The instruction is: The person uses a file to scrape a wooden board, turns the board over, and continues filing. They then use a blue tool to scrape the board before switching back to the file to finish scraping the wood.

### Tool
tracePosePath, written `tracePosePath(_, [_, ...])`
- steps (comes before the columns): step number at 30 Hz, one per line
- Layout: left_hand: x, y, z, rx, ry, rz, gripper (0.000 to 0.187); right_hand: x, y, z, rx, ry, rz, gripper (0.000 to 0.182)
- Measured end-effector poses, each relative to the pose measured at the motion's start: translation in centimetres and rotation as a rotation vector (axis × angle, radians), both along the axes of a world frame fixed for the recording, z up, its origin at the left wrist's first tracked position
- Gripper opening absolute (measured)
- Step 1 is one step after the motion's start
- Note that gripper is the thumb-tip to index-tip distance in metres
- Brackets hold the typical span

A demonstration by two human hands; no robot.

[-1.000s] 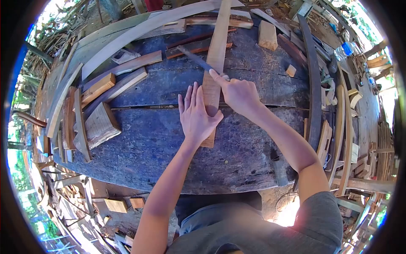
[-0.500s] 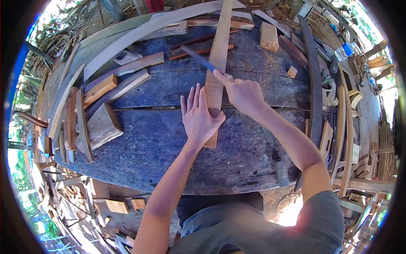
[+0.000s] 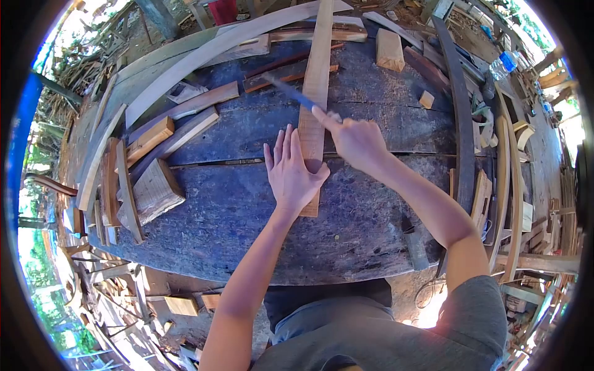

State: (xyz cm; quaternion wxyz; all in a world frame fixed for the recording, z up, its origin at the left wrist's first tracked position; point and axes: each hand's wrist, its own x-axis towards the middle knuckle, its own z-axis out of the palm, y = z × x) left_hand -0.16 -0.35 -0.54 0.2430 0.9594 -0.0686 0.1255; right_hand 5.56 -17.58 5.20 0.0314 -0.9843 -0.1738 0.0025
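Note:
A long flat board (image 3: 316, 80) lies lengthwise on the dark wooden tabletop (image 3: 241, 210), running away from me. My left hand (image 3: 291, 170) presses on the board's near part, its fingers stretched out and spread beside the board's left edge and the thumb across it. Wrapped round the near end of a thin blue-grey blade-like tool (image 3: 294, 94) is my right hand (image 3: 356, 139), just right of the board. The tool slants up and left over the board. Whether its edge touches the wood is hard to tell.
A thick wood block (image 3: 390, 51) and a small cube (image 3: 426, 99) sit at the back right. Wood pieces (image 3: 156, 190) crowd the left side. A long dark strip (image 3: 456, 117) and curved pieces line the right. A hammer-like tool (image 3: 415, 244) lies near the front edge.
The view has shifted slightly. The tool in my right hand has moved a little down and left relative to the board. My left hand stays in place on the board.

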Motion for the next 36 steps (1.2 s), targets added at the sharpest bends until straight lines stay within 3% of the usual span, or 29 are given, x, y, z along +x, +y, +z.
tracePosePath(1, [0.2, -0.1, 0.1, 0.008, -0.002, 0.002, 0.090, -0.6, -0.2, 0.4, -0.015, 0.037, 0.074, 0.057])
tracePosePath(6, [0.0, -0.2, 0.0, 0.003, -0.011, -0.001, 0.089, 10.6, -1.9, 1.3, 0.094, -0.039, -0.218, 0.052])
tracePosePath(9, [0.1, 0.0, 0.3, 0.010, -0.009, 0.009, 0.090, 13.2, -0.8, 0.8, 0.189, -0.073, -0.264, 0.049])
tracePosePath(14, [0.1, 0.0, 0.3, -0.002, 0.029, 0.001, 0.090, 1.8, 0.2, 0.0, 0.110, 0.021, 0.013, 0.053])
tracePosePath(17, [0.3, 0.0, 0.4, 0.009, 0.016, -0.016, 0.090, 0.2, -0.3, 0.6, -0.011, 0.025, 0.123, 0.055])
tracePosePath(18, [0.4, 0.0, 0.3, 0.007, 0.011, -0.012, 0.091, 1.9, 0.0, 3.0, -0.020, 0.244, -0.001, 0.057])
tracePosePath(22, [0.2, 0.0, 0.2, 0.001, 0.001, -0.005, 0.091, 12.8, -1.9, 0.9, 0.095, -0.083, -0.213, 0.057])
tracePosePath(26, [0.2, -0.2, 0.4, 0.004, 0.008, 0.000, 0.091, 11.6, -0.9, 0.9, 0.175, -0.042, -0.279, 0.055])
tracePosePath(28, [0.3, 0.0, 0.5, 0.004, 0.017, -0.001, 0.090, 6.1, -0.9, -0.2, 0.132, -0.119, -0.129, 0.054])
tracePosePath(31, [0.3, 0.0, 0.3, 0.014, 0.013, -0.009, 0.090, 0.6, -1.4, -0.1, 0.099, -0.034, 0.021, 0.054])
tracePosePath(33, [0.2, 0.2, 0.3, 0.005, 0.015, -0.018, 0.090, 0.2, -1.8, 0.9, -0.042, -0.093, 0.121, 0.053])
tracePosePath(34, [0.3, 0.1, 0.4, 0.000, 0.010, -0.015, 0.090, 3.0, -2.0, 1.0, -0.019, 0.008, -0.009, 0.053])
tracePosePath(36, [0.1, -0.2, 0.3, 0.002, 0.008, -0.011, 0.090, 9.1, -2.5, 1.2, 0.050, -0.061, -0.140, 0.055])
